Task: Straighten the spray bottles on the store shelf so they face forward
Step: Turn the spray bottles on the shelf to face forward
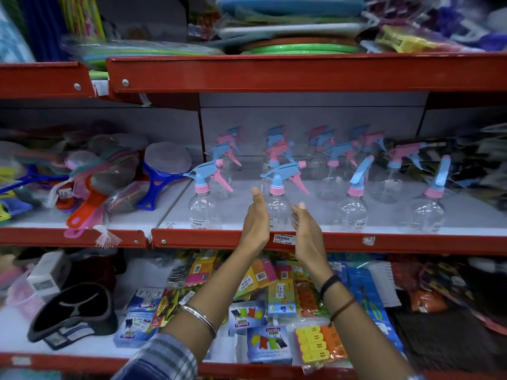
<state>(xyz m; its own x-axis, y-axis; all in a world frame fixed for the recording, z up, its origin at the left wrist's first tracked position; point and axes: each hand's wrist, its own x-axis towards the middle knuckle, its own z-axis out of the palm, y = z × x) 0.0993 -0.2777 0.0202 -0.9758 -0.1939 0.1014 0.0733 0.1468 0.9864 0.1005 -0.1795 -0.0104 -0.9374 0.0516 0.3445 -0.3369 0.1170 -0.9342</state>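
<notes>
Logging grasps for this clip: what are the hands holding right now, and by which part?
Nothing is clearly held. The left hand and right hand are open, flanking the clear body of the second front-row spray bottle; contact cannot be told.

Spray bottles [278, 198] on shelf [411, 241] — btwn hands.

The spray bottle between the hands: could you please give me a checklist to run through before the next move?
1. Left hand beside the spray bottle: ok.
2. Right hand on its other side: ok.
3. Hands gripping it: cannot tell.
4. Bottle upright: ok.
5. Nozzle facing forward: not ok, it points sideways.
6. Room from the neighbouring bottle: ok.
</notes>
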